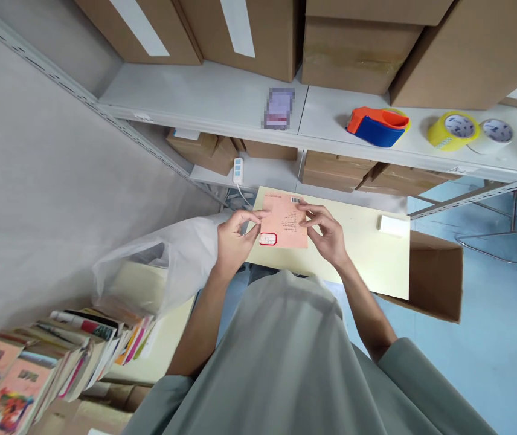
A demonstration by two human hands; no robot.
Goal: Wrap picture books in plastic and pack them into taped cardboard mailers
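Pinching a pink book [284, 217] by its two side edges, the person's hands show from above in the head view. The left hand [237, 238] grips the left edge between thumb and fingers, above the red-bordered label [268, 239]; the right hand [328, 234] grips the right edge, below the barcode [295, 200]. The book is over the pale table [362, 260], printed cover facing up; whether its underside touches the tabletop I cannot tell.

It looks like a light, thin paperback, so it should bend easily if squeezed from both sides, and its cover may be a little slippery. Corners and loose pages would probably crease first. The middle of each side edge, or the spine, seems the best place to hold, with a gentle pinch that keeps the pages together.

A white block [393, 226] lies on the table to the right; a plastic bag [190, 254] is beside the left forearm, near a row of books [77, 341].
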